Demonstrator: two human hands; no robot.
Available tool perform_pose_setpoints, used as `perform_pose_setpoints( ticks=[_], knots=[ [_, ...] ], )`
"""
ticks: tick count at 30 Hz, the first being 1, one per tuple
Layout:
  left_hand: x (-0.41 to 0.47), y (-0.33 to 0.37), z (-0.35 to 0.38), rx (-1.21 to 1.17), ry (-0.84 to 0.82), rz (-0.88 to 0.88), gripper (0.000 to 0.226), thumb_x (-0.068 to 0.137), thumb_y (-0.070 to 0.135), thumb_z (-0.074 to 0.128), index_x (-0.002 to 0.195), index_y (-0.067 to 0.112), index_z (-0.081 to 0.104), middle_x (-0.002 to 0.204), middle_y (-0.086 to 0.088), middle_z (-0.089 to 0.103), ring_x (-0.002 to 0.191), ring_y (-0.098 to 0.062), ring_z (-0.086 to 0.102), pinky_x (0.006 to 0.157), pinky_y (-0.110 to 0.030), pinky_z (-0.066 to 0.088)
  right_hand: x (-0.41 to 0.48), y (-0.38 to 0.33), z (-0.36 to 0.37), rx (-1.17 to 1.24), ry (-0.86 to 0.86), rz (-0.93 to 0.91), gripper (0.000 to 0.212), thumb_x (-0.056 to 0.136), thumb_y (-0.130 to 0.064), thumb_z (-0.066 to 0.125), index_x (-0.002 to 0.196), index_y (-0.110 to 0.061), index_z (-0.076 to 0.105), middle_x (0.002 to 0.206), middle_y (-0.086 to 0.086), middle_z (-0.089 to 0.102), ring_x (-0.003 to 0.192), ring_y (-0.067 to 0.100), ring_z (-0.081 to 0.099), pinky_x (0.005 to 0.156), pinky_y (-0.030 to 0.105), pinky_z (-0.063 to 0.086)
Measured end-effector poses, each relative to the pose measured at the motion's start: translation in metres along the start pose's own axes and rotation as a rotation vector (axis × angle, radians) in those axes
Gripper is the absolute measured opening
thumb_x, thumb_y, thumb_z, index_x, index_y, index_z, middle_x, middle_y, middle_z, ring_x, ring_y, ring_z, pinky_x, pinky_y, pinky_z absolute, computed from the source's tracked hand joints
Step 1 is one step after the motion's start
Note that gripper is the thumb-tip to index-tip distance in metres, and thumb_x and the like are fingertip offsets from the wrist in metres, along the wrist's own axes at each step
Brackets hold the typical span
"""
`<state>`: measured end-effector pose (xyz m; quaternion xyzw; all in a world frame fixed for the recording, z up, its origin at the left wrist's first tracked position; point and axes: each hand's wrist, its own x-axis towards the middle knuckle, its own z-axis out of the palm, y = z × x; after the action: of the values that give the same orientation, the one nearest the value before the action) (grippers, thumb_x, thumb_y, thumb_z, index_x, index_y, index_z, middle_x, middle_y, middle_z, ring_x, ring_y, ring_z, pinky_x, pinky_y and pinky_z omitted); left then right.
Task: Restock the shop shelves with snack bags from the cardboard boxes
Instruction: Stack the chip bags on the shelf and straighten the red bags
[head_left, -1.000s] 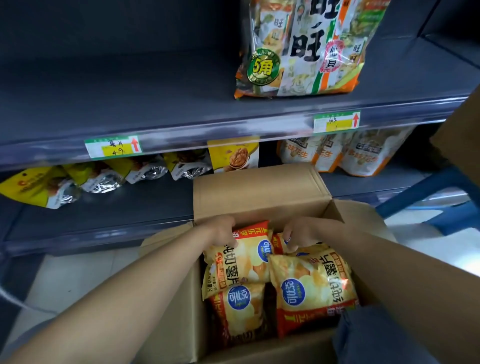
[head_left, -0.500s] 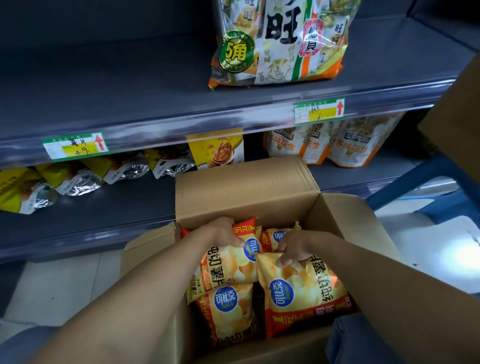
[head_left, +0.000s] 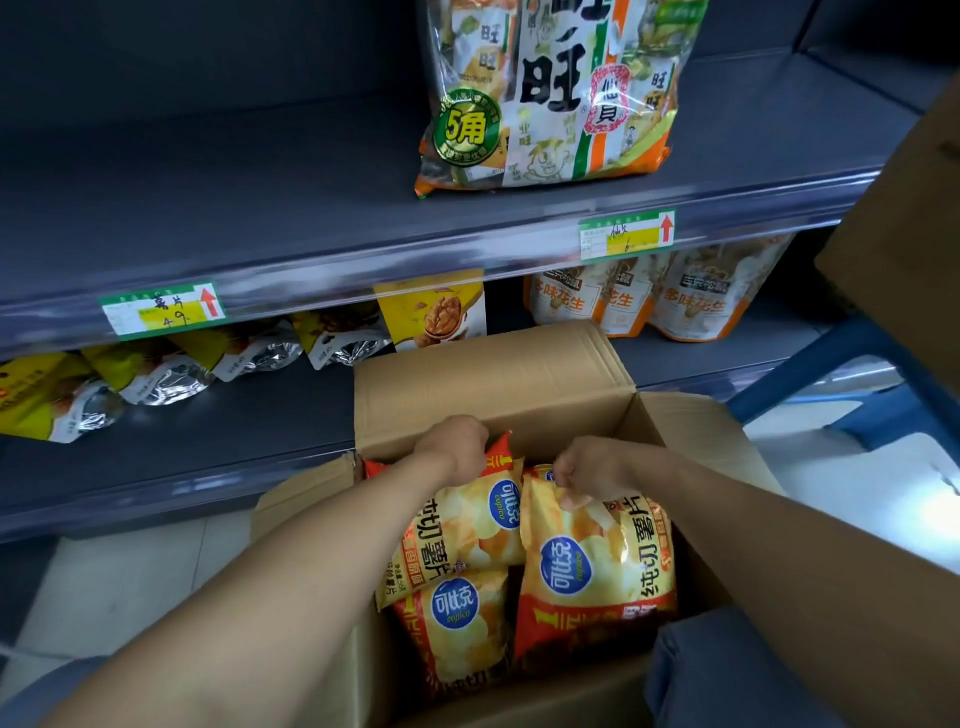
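An open cardboard box (head_left: 493, 384) stands on the floor in front of grey shelves, filled with yellow and red chip bags. My left hand (head_left: 460, 447) grips the top edge of the left chip bag (head_left: 457, 525). My right hand (head_left: 587, 470) pinches the top of the right chip bag (head_left: 597, 561). A third chip bag (head_left: 457, 623) lies lower in the box, under the left one. The upper shelf (head_left: 260, 208) is bare on its left side above a price tag (head_left: 161, 312).
A large rice-cracker bag (head_left: 545, 98) stands on the upper shelf. The lower shelf holds yellow nut bags (head_left: 156, 369), a walnut bag (head_left: 431, 312) and peanut bags (head_left: 675, 296). Another cardboard box (head_left: 909, 223) and a blue stool (head_left: 857, 395) are at right.
The view has shifted down and closer. Both hands stay on the tops of their chip bags; the right hand has closed tighter on its bag's edge.
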<state>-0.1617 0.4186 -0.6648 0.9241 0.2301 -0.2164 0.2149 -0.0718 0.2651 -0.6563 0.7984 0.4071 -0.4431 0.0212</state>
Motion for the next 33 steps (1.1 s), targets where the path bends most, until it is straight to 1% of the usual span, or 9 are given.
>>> perform_pose_setpoints(
  ticks=[3, 6, 10, 14, 17, 21, 25, 29, 33],
  knots=[
    [-0.012, -0.001, -0.016, 0.006, 0.084, 0.034, 0.018, 0.088, 0.006, 0.049, 0.073, 0.009, 0.059, 0.091, -0.010, 0.063, 0.093, -0.030, 0.060, 0.066, -0.028, 0.038, -0.013, 0.000, -0.020, 0.168, 0.051, 0.006, 0.026, 0.092, -0.021, 0.059, 0.068, -0.025, 0.050, 0.074, -0.007, 0.054, 0.088, 0.016, 0.050, 0.083, 0.031, 0.042],
    [-0.029, -0.003, -0.043, -0.063, 0.225, 0.030, 0.036, 0.087, 0.005, 0.050, 0.055, 0.016, 0.037, 0.067, 0.000, 0.048, 0.076, -0.029, 0.051, 0.062, -0.026, 0.032, -0.026, -0.003, -0.046, 0.273, 0.156, 0.001, 0.027, 0.092, -0.019, 0.059, 0.067, -0.024, 0.052, 0.053, -0.014, 0.058, 0.076, 0.011, 0.051, 0.087, 0.033, 0.045],
    [-0.050, -0.004, -0.086, -0.128, 0.402, 0.051, 0.034, 0.088, 0.006, 0.053, 0.060, 0.017, 0.039, 0.073, -0.003, 0.053, 0.073, -0.023, 0.050, 0.064, -0.030, 0.038, -0.051, -0.020, -0.081, 0.507, 0.317, -0.063, 0.023, 0.094, -0.012, 0.055, 0.071, -0.017, 0.055, 0.049, -0.005, 0.054, 0.043, -0.002, 0.048, 0.057, 0.020, 0.039],
    [-0.075, -0.002, -0.129, -0.121, 0.478, 0.074, 0.036, 0.087, 0.010, 0.058, 0.057, 0.019, 0.040, 0.069, 0.001, 0.052, 0.074, -0.022, 0.051, 0.065, -0.029, 0.038, -0.080, -0.047, -0.110, 0.624, 0.432, -0.135, 0.027, 0.094, -0.009, 0.055, 0.068, -0.015, 0.055, 0.049, -0.006, 0.051, 0.045, 0.005, 0.045, 0.051, 0.019, 0.037],
    [-0.099, -0.002, -0.165, -0.088, 0.523, 0.087, 0.032, 0.085, 0.009, 0.059, 0.057, 0.018, 0.044, 0.067, 0.002, 0.050, 0.075, -0.022, 0.052, 0.062, -0.027, 0.036, -0.097, -0.071, -0.130, 0.611, 0.492, -0.176, 0.028, 0.093, -0.010, 0.056, 0.066, -0.017, 0.056, 0.061, 0.004, 0.050, 0.053, 0.011, 0.042, 0.054, 0.024, 0.035],
    [-0.132, -0.018, -0.216, -0.065, 0.650, 0.069, 0.030, 0.088, 0.015, 0.060, 0.060, 0.017, 0.049, 0.071, 0.005, 0.052, 0.077, -0.020, 0.051, 0.055, -0.027, 0.033, -0.114, -0.113, -0.163, 0.671, 0.577, -0.252, 0.030, 0.093, -0.008, 0.055, 0.064, -0.017, 0.056, 0.064, 0.003, 0.054, 0.056, 0.012, 0.047, 0.054, 0.023, 0.039],
    [-0.158, -0.065, -0.271, -0.150, 0.770, -0.011, 0.022, 0.088, 0.020, 0.064, 0.069, 0.013, 0.058, 0.073, 0.003, 0.054, 0.082, -0.023, 0.055, 0.066, -0.029, 0.038, -0.111, -0.165, -0.196, 0.795, 0.671, -0.339, 0.030, 0.095, -0.007, 0.052, 0.066, -0.015, 0.053, 0.063, 0.005, 0.050, 0.055, 0.015, 0.043, 0.053, 0.025, 0.037],
    [-0.173, -0.129, -0.318, -0.351, 0.943, -0.121, 0.010, 0.085, 0.012, 0.065, 0.080, 0.005, 0.066, 0.085, -0.013, 0.061, 0.089, -0.032, 0.059, 0.079, -0.037, 0.048, -0.091, -0.224, -0.228, 0.979, 0.776, -0.434, 0.034, 0.093, -0.009, 0.054, 0.061, -0.019, 0.051, 0.061, 0.005, 0.046, 0.057, 0.018, 0.040, 0.056, 0.029, 0.034],
    [-0.164, -0.189, -0.353, -0.722, 1.210, -0.211, 0.012, 0.085, 0.009, 0.060, 0.075, 0.005, 0.063, 0.083, -0.009, 0.060, 0.078, -0.025, 0.056, 0.072, -0.041, 0.052, -0.073, -0.275, -0.262, 1.194, 0.916, -0.459, 0.029, 0.089, -0.004, 0.045, 0.063, -0.016, 0.049, 0.057, 0.004, 0.046, 0.059, 0.018, 0.042, 0.058, 0.031, 0.037]
  ],
)
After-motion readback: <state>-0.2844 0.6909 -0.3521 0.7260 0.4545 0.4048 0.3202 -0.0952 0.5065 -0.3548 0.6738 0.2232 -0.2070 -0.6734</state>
